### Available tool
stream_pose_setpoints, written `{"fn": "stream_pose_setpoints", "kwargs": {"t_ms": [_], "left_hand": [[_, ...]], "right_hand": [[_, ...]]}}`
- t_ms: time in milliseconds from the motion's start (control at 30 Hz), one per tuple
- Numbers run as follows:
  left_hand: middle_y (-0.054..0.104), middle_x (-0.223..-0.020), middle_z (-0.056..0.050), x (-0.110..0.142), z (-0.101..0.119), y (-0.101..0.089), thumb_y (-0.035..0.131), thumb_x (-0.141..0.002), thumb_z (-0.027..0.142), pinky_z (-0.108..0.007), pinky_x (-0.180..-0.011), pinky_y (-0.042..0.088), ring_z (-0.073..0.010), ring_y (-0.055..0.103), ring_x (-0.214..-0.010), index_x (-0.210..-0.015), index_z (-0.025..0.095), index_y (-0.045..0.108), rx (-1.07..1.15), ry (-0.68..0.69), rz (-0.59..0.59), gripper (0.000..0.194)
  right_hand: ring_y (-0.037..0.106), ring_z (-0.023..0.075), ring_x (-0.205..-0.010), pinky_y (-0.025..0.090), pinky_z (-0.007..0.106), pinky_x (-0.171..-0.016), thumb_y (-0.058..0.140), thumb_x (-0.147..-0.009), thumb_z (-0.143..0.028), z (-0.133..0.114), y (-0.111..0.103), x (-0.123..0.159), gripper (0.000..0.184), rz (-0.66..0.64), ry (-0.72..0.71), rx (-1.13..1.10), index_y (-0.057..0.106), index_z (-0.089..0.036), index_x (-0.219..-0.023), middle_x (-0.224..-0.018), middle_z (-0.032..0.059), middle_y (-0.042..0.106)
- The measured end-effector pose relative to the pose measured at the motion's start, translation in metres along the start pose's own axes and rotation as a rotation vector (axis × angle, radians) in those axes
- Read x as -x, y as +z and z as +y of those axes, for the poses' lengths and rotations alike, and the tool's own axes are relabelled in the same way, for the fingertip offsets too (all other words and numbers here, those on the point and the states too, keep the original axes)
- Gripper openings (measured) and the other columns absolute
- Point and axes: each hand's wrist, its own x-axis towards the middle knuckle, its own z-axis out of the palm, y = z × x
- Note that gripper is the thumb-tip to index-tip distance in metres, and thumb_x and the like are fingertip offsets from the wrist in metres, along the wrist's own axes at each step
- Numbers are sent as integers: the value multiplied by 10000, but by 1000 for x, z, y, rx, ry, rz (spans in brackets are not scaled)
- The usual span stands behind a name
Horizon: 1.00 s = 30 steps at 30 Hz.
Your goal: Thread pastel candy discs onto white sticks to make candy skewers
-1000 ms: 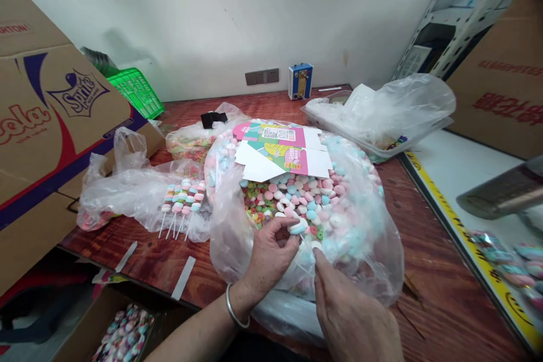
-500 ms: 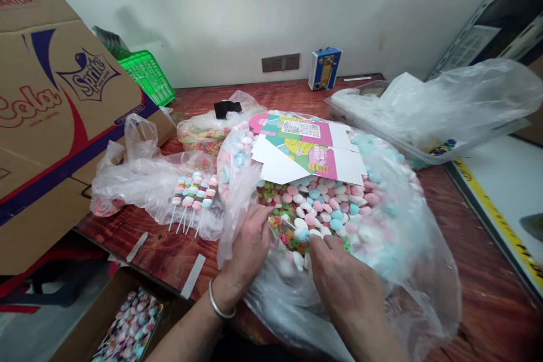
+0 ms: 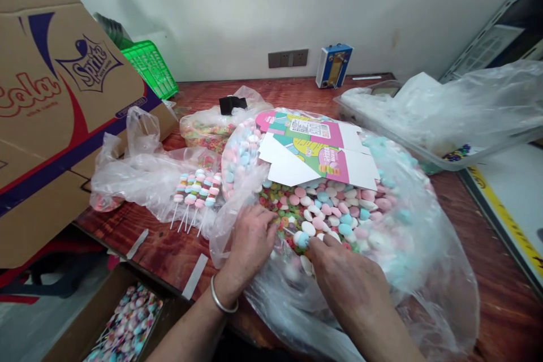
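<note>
Blue-and-white marshmallow (image 3: 302,239) is sitting at the right hand's (image 3: 348,274) nearly closed fingertips, grip unconfirmed; left hand's (image 3: 251,240) bent fingers are bordering gummy rings (image 3: 272,199), hold hidden.

Pale wall (image 3: 212,11) w/ sockets (image 3: 288,58) behind red-brn tbl (image 3: 165,254), shelving (image 3: 487,29) upper R, gray flr (image 3: 25,325) lower L.
</note>
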Motion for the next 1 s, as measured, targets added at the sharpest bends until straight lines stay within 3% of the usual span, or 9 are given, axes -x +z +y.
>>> {"fn": "stream_pose_setpoints", "kwargs": {"t_ms": [133, 367, 500, 567, 733, 833, 1000], "left_hand": [[685, -930, -67, 0, -2, -2, 576, -864, 179, -367, -868, 417, -225, 577, -931, -951, 182, 704, 69, -10, -4, 155], [721, -978, -55, -1, -5, -8, 550, -859, 186, -325, -856, 465, -203, 635, -927, -974, 185, 702, 403, -129, -52, 190], [734, -918, -56, 0, 0, -7, 543, -858, 228, -276, -700, 513, -178, 664, -774, -1009, 166, 694, 671, -263, -104, 223], [736, -913, -59, 1, 5, -5, 561, -848, 246, -265, -661, 520, -171, 665, -734, -1013, 158, 694, 724, -301, -77, 229], [725, -1037, -74, 5, 15, 5, 621, -819, 271, -278, -824, 529, -185, 669, -928, -1041, 163, 688, 818, -334, 0, 255], [726, -991, -71, 5, 13, 8, 632, -815, 307, -267, -748, 538, -175, 673, -860, -1021, 158, 673, 869, -357, -22, 257], [710, -888, -44, 2, 2, 2, 614, -808, 239, -268, -737, 518, -161, 653, -802, -933, 161, 675, 627, -304, 83, 158]], "right_hand": [[655, 139, -629, 121, 268, -455, 515, -896, -195, 1, 6, 3, 119, 16, 11, -21, 618, -232, -848, -839, -1, 662], [604, 121, -561, 149, 259, -460, 489, -923, -275, 5, 26, 12, 169, 258, 1, -70, 592, -250, -792, -724, -20, 634], [601, 126, -512, 164, 246, -434, 488, -914, -273, 7, 32, 17, 163, 360, -31, -85, 583, -254, -783, -688, -33, 625], [604, 129, -492, 173, 241, -426, 500, -899, -253, 6, 32, 20, 150, 398, -39, -92, 577, -248, -771, -669, -38, 620], [600, 139, -442, 139, 248, -418, 541, -867, -230, -1, 27, 26, 119, 457, 8, -54, 577, -233, -754, -636, -36, 603], [605, 139, -437, 111, 256, -423, 532, -881, -236, -1, 24, 30, 112, 433, 17, -33, 595, -230, -788, -658, -24, 617], [624, 155, -454, 100, 261, -447, 558, -798, -66, 6, 15, 37, 173, 182, -16, -20, 599, -225, -742, -644, -26, 615]]}}
